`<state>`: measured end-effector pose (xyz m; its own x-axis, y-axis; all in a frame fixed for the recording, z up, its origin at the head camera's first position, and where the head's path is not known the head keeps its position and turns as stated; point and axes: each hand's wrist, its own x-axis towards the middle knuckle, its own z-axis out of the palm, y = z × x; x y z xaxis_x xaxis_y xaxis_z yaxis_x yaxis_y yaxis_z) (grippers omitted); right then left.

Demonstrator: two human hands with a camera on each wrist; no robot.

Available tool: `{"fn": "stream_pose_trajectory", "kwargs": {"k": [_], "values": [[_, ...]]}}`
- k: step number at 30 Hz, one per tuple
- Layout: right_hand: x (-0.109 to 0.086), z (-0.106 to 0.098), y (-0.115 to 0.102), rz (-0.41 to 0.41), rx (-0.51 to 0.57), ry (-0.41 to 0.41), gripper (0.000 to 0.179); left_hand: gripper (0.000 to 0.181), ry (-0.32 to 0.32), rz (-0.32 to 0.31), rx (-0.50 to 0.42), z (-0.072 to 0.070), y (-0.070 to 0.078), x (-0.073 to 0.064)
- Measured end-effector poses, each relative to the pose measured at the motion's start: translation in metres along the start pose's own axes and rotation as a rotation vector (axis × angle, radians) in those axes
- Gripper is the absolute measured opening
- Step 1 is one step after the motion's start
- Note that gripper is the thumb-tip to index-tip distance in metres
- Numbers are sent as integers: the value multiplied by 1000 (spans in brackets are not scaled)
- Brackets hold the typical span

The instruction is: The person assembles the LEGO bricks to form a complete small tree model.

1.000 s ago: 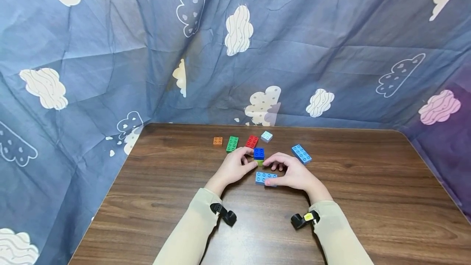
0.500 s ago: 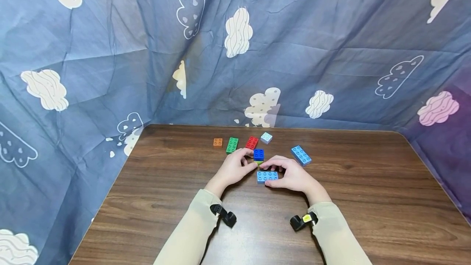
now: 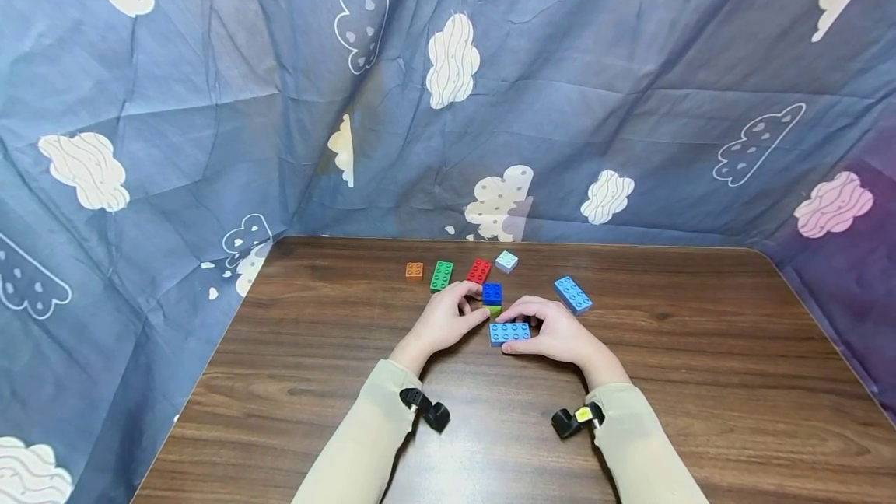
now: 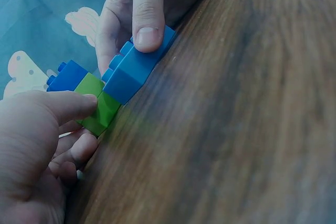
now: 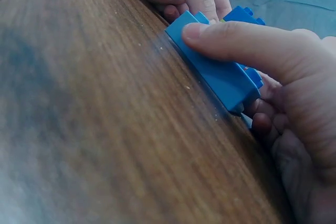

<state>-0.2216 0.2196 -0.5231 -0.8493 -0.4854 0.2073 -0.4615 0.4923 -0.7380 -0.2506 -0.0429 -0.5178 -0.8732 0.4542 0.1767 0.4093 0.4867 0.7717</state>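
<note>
My left hand [image 3: 446, 320] grips a small stack from its left side, thumb at the front: a dark blue 2x2 toy brick [image 3: 492, 293] on top of lime green [image 4: 100, 111]. Just in front of that stack is a light blue 2x4 toy brick [image 3: 509, 334], studs up, low over the wood. My right hand [image 3: 556, 329] pinches this long brick, with the thumb on its near side and fingers behind it. In the left wrist view, one end of the light blue brick [image 4: 139, 69] overlaps the lime green part. The right fingertips are partly hidden behind the brick.
Behind the hands lie an orange brick [image 3: 414, 271], a green brick [image 3: 442, 276], a red brick [image 3: 479, 271] and a pale blue brick [image 3: 507, 261]. Another light blue brick [image 3: 572, 295] sits beyond the right hand. A cloud-patterned cloth [image 3: 392, 201] hangs behind the wooden table [image 3: 700, 379].
The light blue brick in my right hand has shifted slightly away from me and to the right, closer to the stack. My left hand stays in place on the stack.
</note>
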Motion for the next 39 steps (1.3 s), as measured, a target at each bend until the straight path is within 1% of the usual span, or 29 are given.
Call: {"fn": "stream_pose_trajectory", "kwargs": {"k": [11, 26, 29, 33, 39], "values": [[0, 0, -2, 7, -23, -8, 38, 36, 1, 3, -5, 0, -1, 0], [0, -1, -1, 0, -7, -4, 36, 37, 0, -3, -1, 0, 0, -1], [0, -1, -1, -10, 15, 13, 35, 36, 3, -1, -1, 0, 0, -1], [0, -1, -1, -12, 77, 49, 36, 35, 5, 0, -5, 0, 0, -1], [0, -2, 0, -56, 171, 95, 34, 34, 1, -2, -2, 0, 1, 0]]}}
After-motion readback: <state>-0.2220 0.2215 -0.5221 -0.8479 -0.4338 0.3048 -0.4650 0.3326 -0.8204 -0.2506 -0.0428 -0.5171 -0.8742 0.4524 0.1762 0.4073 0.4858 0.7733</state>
